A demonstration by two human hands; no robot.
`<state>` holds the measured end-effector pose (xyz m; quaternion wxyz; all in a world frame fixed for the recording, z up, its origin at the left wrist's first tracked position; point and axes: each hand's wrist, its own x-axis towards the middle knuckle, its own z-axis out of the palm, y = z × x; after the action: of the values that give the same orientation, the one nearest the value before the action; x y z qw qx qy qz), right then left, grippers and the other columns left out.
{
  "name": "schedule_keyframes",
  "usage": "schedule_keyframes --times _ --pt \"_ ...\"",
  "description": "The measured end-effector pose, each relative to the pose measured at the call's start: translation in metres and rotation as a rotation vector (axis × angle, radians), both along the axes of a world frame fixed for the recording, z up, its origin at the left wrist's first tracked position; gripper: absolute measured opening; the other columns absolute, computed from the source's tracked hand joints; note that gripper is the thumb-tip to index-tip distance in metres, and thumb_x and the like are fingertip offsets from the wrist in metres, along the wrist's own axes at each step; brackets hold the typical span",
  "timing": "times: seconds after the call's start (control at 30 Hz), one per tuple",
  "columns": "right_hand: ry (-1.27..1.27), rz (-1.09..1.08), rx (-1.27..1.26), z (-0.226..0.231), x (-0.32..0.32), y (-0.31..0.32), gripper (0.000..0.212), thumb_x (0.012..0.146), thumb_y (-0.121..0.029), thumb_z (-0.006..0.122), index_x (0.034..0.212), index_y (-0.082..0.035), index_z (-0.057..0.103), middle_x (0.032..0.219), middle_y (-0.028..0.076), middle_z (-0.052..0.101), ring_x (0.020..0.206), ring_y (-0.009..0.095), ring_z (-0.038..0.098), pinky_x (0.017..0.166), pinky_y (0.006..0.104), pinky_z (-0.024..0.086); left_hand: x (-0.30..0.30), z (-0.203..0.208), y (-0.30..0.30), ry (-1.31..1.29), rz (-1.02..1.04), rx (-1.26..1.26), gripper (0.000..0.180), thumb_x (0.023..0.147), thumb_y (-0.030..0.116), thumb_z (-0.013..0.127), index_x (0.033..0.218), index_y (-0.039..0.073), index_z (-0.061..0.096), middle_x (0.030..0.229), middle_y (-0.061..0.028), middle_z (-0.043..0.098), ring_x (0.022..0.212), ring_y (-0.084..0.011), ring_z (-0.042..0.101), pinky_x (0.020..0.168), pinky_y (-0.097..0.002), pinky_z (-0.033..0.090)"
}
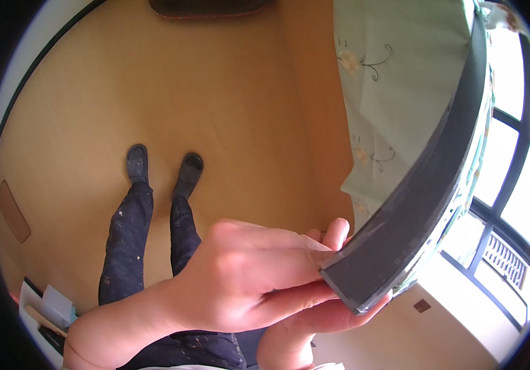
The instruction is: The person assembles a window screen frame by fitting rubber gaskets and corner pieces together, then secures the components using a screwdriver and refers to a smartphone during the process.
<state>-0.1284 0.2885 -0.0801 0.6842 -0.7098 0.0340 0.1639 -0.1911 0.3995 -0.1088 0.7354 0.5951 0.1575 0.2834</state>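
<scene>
A long, flat, dark grey strip (419, 179) runs from the middle of the view to the upper right, bent by the lens. My left hand (240, 271) comes in from the lower left, closed with its fingers pressed to the strip's near end. Beneath it, my right hand (320, 320) grips the same end from below, partly hidden by the left hand and the strip. Pale green cloth with embroidered flowers (400, 80) lies along the strip's left side. More patterned cloth shows on its right edge; how the cloth and strip join cannot be made out.
A tan floor (234, 111) spreads below, with my legs and dark slippers (188, 172) on it. A dark-framed window (505, 160) stands at the right. White items (55, 305) lie at the lower left, and a dark rounded object (209, 6) sits at the top edge.
</scene>
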Motion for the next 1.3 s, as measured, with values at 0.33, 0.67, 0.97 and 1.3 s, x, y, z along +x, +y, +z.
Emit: schedule_keyframes --times 0.33,0.67,0.97,1.3 --pt "0.051 -0.031 0.375 0.006 -0.003 0.023 0.052 0.092 -0.049 0.036 0.111 -0.006 0.059 0.093 0.010 0.065 0.082 0.020 0.062 0.072 0.0367 0.050 0.001 0.013 0.013 0.095 -0.121 0.018 0.010 0.073 0.005 0.077 0.081 0.006 0.071 0.086 -0.0090 0.071 0.063 -0.0234 0.066 0.054 -0.0290 0.051" --pt "0.136 -0.018 0.325 0.013 -0.003 0.031 0.031 0.089 -0.034 0.043 0.078 -0.007 0.051 0.066 0.011 0.061 0.068 0.018 0.058 0.068 0.0330 0.047 0.014 0.024 0.029 0.052 0.082 0.184 0.055 0.070 0.007 0.080 0.119 -0.009 0.060 0.080 -0.0107 0.070 0.063 -0.0156 0.066 0.058 -0.0243 0.049" --pt "0.051 0.045 0.507 -0.001 0.008 0.014 0.033 0.090 -0.029 0.043 0.079 0.000 0.055 0.079 0.019 0.067 0.074 0.024 0.062 0.073 0.0371 0.050 0.021 0.013 0.023 -0.074 0.091 0.411 0.067 0.073 0.009 0.082 0.131 -0.008 0.052 0.084 -0.0152 0.071 0.061 -0.0195 0.068 0.056 -0.0257 0.052" --pt "0.137 -0.108 0.518 0.009 0.001 0.015 0.034 0.090 -0.031 0.047 0.081 -0.001 0.058 0.082 0.019 0.068 0.078 0.025 0.064 0.075 0.0385 0.051 0.023 0.009 0.016 -0.060 0.090 0.417 0.066 0.075 0.008 0.081 0.132 -0.007 0.052 0.076 -0.0119 0.068 0.056 -0.0177 0.064 0.052 -0.0264 0.052"
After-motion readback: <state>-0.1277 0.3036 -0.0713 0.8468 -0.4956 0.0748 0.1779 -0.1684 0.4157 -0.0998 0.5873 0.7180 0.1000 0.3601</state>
